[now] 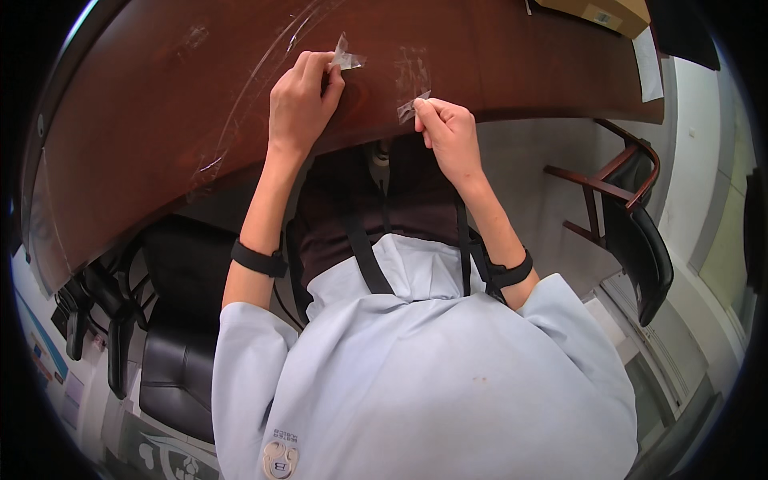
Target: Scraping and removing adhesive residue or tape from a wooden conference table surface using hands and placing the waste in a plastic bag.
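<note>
Above the brown wooden table, my left hand [306,99] pinches a crumpled piece of clear plastic film [349,60] between thumb and fingers. Near the table's front edge, my right hand [447,129] grips another small piece of clear film [405,110]. Just above that hand a wrinkled clear strip [413,69] shows against the table top. The two hands are apart. Whether the pieces are tape or wrapping I cannot tell.
The table [150,102] bears a long clear film edge [240,99] at the left. A cardboard box [600,15] and white paper [649,72] lie far right. A wooden-framed chair [636,240] stands at the right, black chairs [180,336] at the left.
</note>
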`<state>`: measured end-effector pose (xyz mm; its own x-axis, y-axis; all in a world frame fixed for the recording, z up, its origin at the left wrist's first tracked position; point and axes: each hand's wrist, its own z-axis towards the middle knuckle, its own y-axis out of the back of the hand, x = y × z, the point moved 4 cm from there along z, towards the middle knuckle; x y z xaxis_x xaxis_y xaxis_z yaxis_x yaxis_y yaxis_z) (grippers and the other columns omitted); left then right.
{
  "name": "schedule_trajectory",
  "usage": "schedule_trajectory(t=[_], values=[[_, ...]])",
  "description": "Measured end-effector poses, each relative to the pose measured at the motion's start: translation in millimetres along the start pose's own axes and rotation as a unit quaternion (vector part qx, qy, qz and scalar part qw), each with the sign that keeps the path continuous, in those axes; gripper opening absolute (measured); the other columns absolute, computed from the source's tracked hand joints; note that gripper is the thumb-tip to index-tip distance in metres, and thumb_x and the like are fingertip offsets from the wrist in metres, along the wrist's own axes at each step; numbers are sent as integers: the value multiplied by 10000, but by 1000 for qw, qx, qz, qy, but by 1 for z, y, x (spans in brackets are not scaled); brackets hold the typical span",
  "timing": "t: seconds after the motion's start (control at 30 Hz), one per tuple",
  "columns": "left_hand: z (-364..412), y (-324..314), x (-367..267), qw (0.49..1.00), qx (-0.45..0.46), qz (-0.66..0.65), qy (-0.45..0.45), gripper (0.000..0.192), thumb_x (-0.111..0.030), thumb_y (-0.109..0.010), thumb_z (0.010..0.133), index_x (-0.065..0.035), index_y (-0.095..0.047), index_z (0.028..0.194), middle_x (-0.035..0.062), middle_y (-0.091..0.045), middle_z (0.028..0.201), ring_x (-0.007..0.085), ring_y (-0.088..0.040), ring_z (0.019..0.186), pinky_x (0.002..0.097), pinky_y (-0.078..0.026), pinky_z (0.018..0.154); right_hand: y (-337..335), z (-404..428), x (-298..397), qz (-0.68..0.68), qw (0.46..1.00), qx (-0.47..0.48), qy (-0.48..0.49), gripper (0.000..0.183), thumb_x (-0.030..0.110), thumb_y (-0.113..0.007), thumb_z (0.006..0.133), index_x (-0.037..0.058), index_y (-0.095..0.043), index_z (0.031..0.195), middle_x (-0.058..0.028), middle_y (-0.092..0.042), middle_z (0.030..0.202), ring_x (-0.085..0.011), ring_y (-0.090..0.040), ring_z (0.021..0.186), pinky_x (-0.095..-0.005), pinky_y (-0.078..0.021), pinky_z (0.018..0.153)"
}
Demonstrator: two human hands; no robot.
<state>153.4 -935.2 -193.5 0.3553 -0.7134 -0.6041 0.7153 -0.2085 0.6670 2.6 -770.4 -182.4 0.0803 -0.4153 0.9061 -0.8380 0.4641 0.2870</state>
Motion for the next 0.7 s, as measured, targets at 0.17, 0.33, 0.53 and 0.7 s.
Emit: schedule_trajectory(t=[0.17,0.33,0.53,0.7], values=[[0,-5,1,1000,-1,2,-8,163,-70,-702,891,-58,-653,1046,54,-637,827,170,-608,605,321,-514,581,23,16,-6,10,1000,24,-5,434,294,-584,992,42,-571,639,29,-468,538,-36,-465,513,-238,-348,505],[1,-2,-4,1000,5,-15,-4,138,-56,-694,870,-57,-599,970,80,-624,837,278,-647,659,389,-524,604,29,39,-1,3,1000,28,-9,432,293,-594,987,51,-574,630,39,-478,536,-32,-443,504,-232,-328,501],[1,-2,1,1000,-4,1,-16,149,-67,-701,887,-54,-643,1023,66,-640,823,188,-618,609,340,-514,578,31,68,8,81,993,57,-58,373,280,-601,990,88,-604,670,49,-519,543,-17,-402,474,-202,-296,463],[2,-1,1,1000,-7,-1,-25,148,-65,-697,886,-53,-637,1021,72,-638,825,200,-628,619,349,-517,581,27,101,16,63,993,87,-51,315,240,-612,962,78,-644,693,22,-579,567,-28,-411,452,-211,-298,440]])
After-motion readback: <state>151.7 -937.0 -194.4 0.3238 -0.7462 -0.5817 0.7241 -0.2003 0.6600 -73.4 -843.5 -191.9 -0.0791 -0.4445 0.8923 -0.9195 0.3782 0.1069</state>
